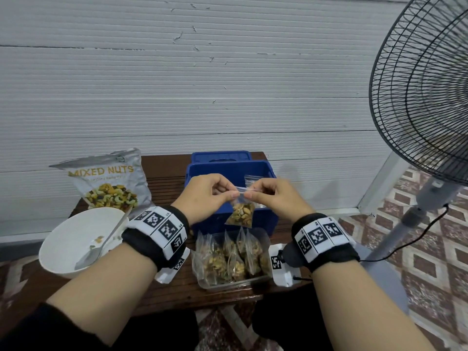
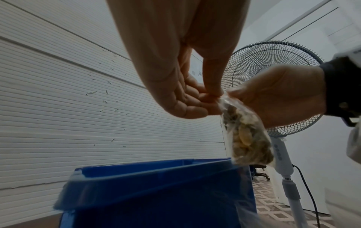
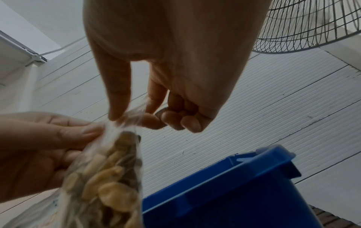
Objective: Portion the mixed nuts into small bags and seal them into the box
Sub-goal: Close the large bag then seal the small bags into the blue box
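Pinching a small clear nut-filled zip bag (image 1: 240, 212) above the blue plastic box (image 1: 202, 171), left hand (image 1: 206, 195) and right hand (image 1: 272, 198) grip its top; grey "MIXED NUTS" pouch (image 1: 109, 181) stands at the table's far-left corner, seen only from the head view.

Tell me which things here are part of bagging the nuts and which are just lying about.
Part of the job:
small bag of nuts, pinched by left hand and right hand
blue box
clear tub of filled bags
mixed nuts pouch
white bowl, spoon

Lying about:
standing fan
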`<action>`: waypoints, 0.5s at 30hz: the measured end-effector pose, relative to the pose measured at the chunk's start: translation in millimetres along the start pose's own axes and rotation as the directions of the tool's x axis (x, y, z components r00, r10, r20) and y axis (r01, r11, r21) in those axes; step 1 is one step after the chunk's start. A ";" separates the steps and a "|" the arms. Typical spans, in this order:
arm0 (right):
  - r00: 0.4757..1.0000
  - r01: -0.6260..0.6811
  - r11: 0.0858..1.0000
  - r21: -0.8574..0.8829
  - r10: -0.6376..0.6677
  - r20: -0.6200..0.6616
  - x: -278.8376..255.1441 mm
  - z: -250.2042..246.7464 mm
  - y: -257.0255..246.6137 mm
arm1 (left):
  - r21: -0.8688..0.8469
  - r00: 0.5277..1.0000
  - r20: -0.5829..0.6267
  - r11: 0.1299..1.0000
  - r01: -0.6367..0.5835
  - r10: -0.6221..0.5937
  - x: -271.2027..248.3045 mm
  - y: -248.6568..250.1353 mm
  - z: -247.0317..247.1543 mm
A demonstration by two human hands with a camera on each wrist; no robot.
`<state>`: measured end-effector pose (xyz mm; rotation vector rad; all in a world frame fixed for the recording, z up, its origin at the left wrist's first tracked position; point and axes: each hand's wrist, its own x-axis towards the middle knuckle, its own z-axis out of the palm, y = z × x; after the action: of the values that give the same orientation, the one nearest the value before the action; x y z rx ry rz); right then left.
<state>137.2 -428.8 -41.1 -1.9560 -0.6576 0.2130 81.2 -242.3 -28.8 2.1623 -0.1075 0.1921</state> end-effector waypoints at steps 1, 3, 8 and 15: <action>1.000 0.005 1.000 -0.014 -0.005 -0.002 0.0 0.0 0.3 | -0.027 1.000 -0.003 1.000 0.013 -0.013 0.2 -0.2 0.0; 1.000 0.007 1.000 -0.027 -0.007 -0.013 0.7 -0.1 1.1 | -0.063 0.999 0.021 0.997 0.035 -0.033 0.3 0.2 -0.4; 1.000 0.026 1.000 -0.016 -0.026 -0.012 0.2 0.9 -0.8 | -0.013 0.998 0.058 1.000 -0.008 0.009 0.5 2.9 -2.7; 0.999 0.036 0.999 -0.027 -0.037 -0.008 -0.4 1.1 -4.7 | -0.030 0.996 0.089 0.999 -0.011 0.014 1.4 0.2 1.1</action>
<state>134.8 -426.5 -37.5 -1.9675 -0.6933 0.1745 82.7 -243.4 -29.0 2.1410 -0.1739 0.1008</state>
